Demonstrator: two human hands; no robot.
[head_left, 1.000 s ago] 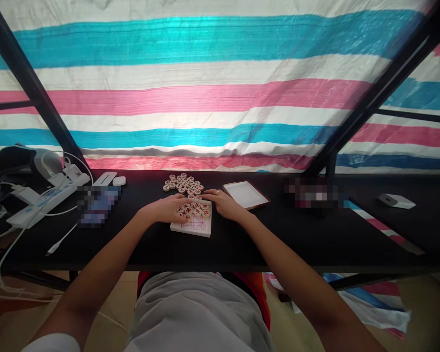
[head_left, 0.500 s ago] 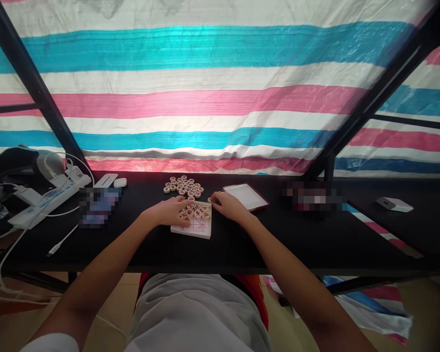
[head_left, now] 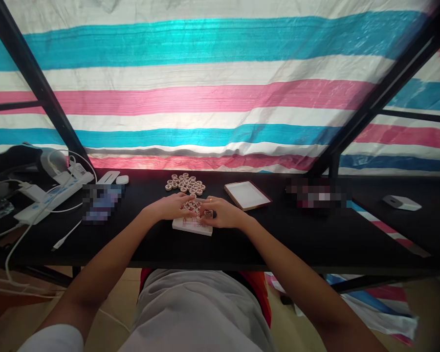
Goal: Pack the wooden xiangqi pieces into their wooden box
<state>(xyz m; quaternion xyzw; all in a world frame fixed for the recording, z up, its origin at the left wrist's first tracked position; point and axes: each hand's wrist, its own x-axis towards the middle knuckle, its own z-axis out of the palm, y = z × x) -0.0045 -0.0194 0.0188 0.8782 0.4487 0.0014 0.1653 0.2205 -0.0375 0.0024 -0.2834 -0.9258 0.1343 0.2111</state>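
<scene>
A small white box (head_left: 190, 227) with red lines on its top lies on the black table (head_left: 242, 244) in front of me. Several round wooden chess pieces (head_left: 192, 206) with red characters sit on it. My left hand (head_left: 169, 207) rests at the box's left side, fingers stretched over the pieces. My right hand (head_left: 220, 213) covers the box's right part, fingers curled down onto the pieces; what they grip is hidden. A loose heap of chess pieces (head_left: 185, 184) lies just behind the box.
A shallow white tray with a dark red rim (head_left: 247, 195) lies to the right of the heap. White power strips with cables (head_left: 47, 195) and a small white mouse (head_left: 122, 180) sit at the left. A white box (head_left: 401, 202) is far right. A striped tarp hangs behind.
My right hand has moved left from the box's far right corner onto its top and curled its fingers. My left hand has shifted slightly toward the pieces.
</scene>
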